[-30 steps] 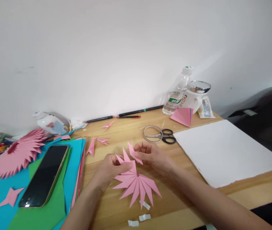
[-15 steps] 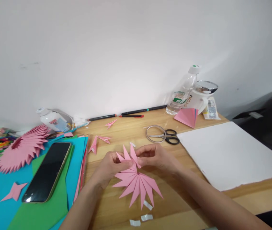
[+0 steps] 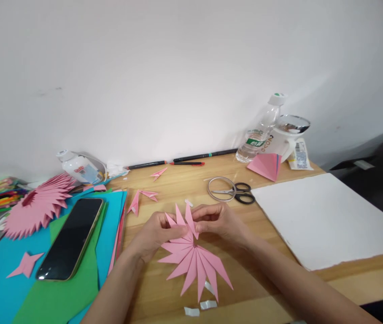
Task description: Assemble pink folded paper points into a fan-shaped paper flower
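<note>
A pink folded-paper fan (image 3: 191, 263) of several pointed pieces joined at a centre is held up over the wooden table. My left hand (image 3: 159, 231) pinches its upper left pieces, thumb in front and fingers behind. At the top right of the fan, my right hand (image 3: 220, 222) pinches a pointed paper piece (image 3: 190, 219) between thumb and fingers. Below the fan lie small strips of white tape (image 3: 208, 305), and another bit lies just behind it. Loose folded pink pieces (image 3: 134, 203) rest on the table beyond my left hand.
To the left, a phone (image 3: 72, 240) and a pink pleated paper ring (image 3: 39, 204) lie on coloured paper (image 3: 112, 225). Scissors (image 3: 243, 193) lie by a tape ring (image 3: 221, 189). A white board (image 3: 329, 220) covers the right side. Near the wall stand a water bottle (image 3: 259, 135) and a mug (image 3: 284, 139).
The view has shifted slightly, so the table items appear a little farther right. Both hands keep their pinch on the pink paper, with hardly any movement.
</note>
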A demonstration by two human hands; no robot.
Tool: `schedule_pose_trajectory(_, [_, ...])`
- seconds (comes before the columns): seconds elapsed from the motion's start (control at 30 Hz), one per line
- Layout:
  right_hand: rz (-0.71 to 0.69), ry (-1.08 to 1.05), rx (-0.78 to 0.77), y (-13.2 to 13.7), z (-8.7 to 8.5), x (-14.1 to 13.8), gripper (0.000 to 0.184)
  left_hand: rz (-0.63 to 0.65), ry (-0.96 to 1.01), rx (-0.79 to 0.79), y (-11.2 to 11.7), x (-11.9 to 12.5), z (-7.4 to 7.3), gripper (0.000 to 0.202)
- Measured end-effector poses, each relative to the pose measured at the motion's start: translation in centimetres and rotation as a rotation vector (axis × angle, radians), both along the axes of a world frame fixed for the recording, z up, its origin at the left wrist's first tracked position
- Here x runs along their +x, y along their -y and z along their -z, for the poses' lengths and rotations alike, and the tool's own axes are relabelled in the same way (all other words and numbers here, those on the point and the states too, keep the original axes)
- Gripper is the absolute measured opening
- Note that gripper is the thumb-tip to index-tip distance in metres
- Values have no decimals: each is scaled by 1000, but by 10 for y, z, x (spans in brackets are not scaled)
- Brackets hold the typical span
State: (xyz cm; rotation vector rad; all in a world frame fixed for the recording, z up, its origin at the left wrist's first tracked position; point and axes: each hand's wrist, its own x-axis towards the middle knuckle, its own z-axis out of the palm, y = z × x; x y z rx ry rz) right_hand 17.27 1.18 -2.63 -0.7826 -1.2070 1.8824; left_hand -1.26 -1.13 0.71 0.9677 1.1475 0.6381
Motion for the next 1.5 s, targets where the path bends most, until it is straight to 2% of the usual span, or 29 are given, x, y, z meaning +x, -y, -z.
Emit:
schedule_pose_trajectory(0.2, [99,-54,-1,6,5,-8,16,-11,43,-58,0,-1,4,27])
schedule_pose_trajectory(0.37, [203,-33,-56,6,4,-10,17,-36,0,1,0,1,6,28])
schedule_pose_trajectory(0.47, [275,52,-51,1,-1,-6,18,1,-46,28,2,3,4,34])
schedule_pose_trajectory(0.6, [140,29,-106,-2,-4,-1,19,62,-52,18,3,4,1,34])
schedule_pose_trajectory(0.77, [0,-37,-225,1,2,-2,24,27,-55,0,1,2,2,29])
schedule_pose_trajectory(0.97, [-27,-28,-139,1,3,-1,18,25,-21,-23,1,2,1,28])
schedule_pose_trajectory(1.23, [-25,15,-58,2,-2,-1,19,23,-35,-3,1,1,2,27])
schedule_pose_trajectory(1.5, [-24,60,-66,1,5,0,23,31,-127,12,1,3,-1,32])
